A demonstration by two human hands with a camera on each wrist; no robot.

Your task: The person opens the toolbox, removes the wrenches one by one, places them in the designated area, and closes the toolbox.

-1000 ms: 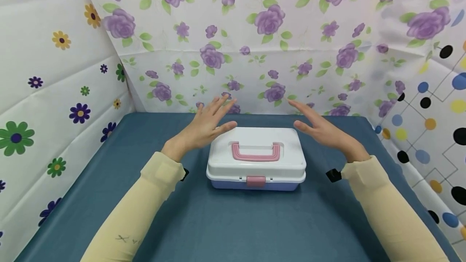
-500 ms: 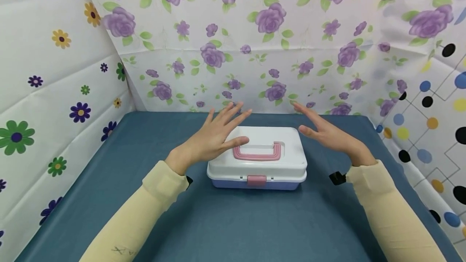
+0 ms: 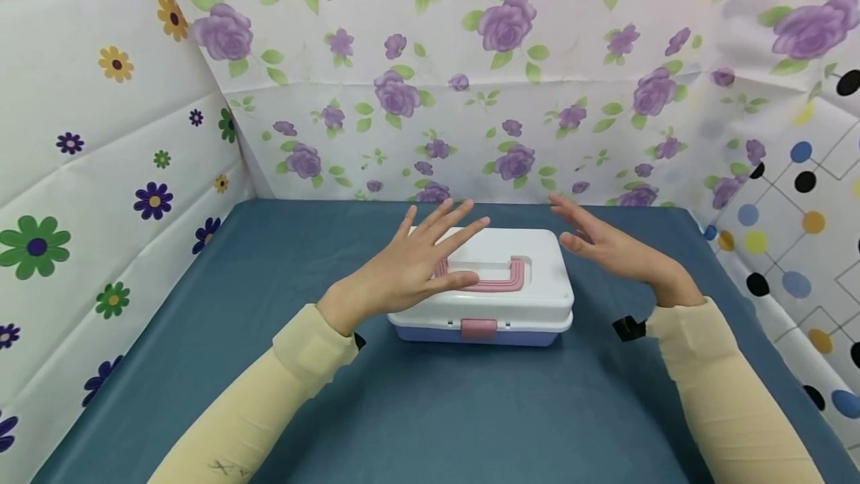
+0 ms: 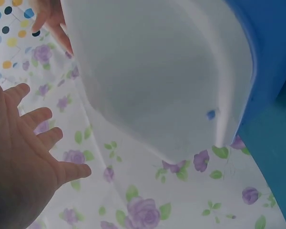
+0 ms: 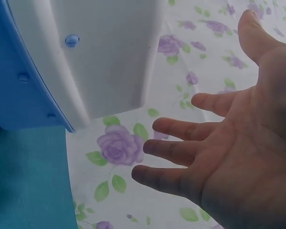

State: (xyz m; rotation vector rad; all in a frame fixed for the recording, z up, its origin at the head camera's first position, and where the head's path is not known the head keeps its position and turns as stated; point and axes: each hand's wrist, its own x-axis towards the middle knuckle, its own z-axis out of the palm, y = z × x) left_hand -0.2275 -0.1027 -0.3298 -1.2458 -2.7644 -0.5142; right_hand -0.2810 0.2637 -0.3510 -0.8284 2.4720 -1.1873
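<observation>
So the left grip (image 3: 407,266) and right grip (image 3: 613,249) are hovering, fingers (image 5: 186,129) spread apart, with the white-lidded box (image 3: 500,306) sitting between them.

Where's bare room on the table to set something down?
Bare cloth lies before the box, between both sleeves, and left of the left sleeve. Crowded: around the lid, flanked by the left hand and right hand.

From afar I count one case (image 3: 537,305), one handle (image 3: 500,286), one latch (image 3: 479,329) and one table (image 3: 430,409); one left hand (image 3: 406,267) toward the case's nine o'clock, one right hand (image 3: 618,249) toward its three; two sleeves (image 3: 732,394); two black wrist pieces (image 3: 628,329); and three patterned sheets (image 3: 457,133), at nine, twelve and three.
</observation>
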